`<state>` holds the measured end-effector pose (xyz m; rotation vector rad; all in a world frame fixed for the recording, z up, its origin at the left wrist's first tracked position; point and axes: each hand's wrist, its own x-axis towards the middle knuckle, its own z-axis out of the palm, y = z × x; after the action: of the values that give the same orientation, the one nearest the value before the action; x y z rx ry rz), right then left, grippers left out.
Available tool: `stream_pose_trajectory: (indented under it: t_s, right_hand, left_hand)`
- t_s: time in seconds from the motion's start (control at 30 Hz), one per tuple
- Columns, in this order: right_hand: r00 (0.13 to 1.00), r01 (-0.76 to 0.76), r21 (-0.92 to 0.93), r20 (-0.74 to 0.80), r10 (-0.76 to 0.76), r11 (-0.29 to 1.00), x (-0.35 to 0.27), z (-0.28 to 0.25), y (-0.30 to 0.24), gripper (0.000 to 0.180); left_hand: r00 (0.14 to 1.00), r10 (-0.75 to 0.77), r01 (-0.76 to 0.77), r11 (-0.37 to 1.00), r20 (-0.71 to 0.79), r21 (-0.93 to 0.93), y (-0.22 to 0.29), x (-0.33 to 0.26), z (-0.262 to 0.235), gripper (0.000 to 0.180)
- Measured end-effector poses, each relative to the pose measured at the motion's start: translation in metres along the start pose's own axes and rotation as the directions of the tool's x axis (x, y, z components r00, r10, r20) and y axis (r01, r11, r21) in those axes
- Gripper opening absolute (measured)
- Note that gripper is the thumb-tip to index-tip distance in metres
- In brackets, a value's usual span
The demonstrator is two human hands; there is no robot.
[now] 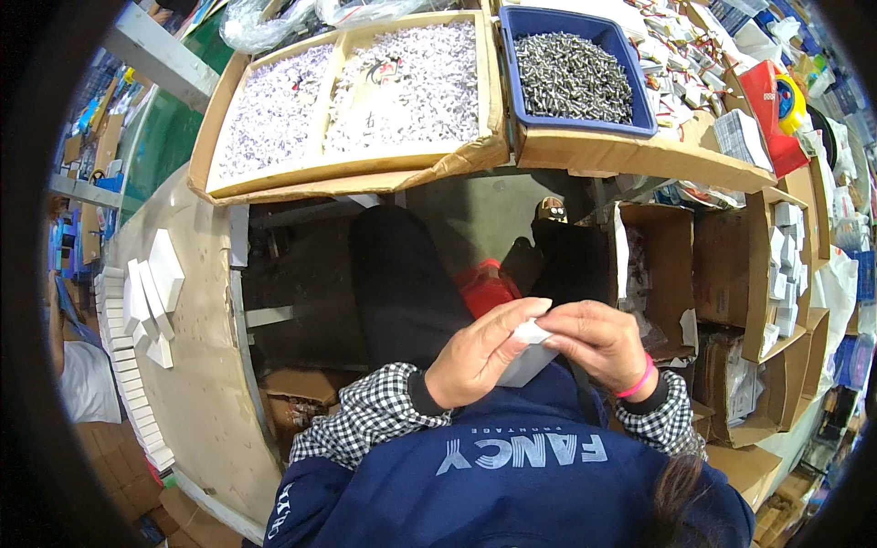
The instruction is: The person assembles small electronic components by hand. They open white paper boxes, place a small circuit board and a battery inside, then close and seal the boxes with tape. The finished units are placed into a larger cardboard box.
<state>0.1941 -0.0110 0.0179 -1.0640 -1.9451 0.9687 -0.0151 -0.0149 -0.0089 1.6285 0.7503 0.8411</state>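
In front of my body, a small white box [527,363] is held between my two hands. My left hand [480,354] wraps round its left side, thumb and fingers meeting near the top end. Opposite it, my right hand [598,344] pinches the same upper end, with a pink band at the wrist. The fingers cover much of the box, so I cannot tell whether its flap is folded in. Beyond my hands stand a two-part wooden tray [331,96] of small white pieces and a blue bin [585,128] filled with small metal parts.
White boxes [146,290] lie on the left-hand table [206,365], beside a long row of them at its edge. To the right, a cardboard box [766,274] holds several small white boxes. A red and yellow tape dispenser [772,110] stands at the far right.
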Motion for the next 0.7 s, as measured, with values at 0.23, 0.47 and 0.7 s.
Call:
stream_pose_trajectory:
  t_s: [0.23, 0.47, 0.7]
  right_hand:
    - [0.999, 0.001, -0.084, -0.046, -0.005, 0.997, -0.004, 0.013, 0.000, 0.021]
    - [0.994, 0.073, -0.190, -0.062, -0.086, 0.979, -0.004, 0.014, -0.007, 0.024]
    - [0.989, 0.072, -0.222, -0.109, -0.098, 0.972, -0.005, 0.015, -0.013, 0.023]
  left_hand:
    - [0.997, 0.006, -0.003, 0.999, -0.072, 0.044, -0.005, -0.013, 0.004, 0.044]
    - [0.997, 0.009, -0.008, 1.000, -0.071, 0.018, -0.007, -0.013, 0.006, 0.043]
    - [0.992, 0.011, -0.014, 1.000, -0.128, -0.021, -0.011, -0.017, 0.014, 0.045]
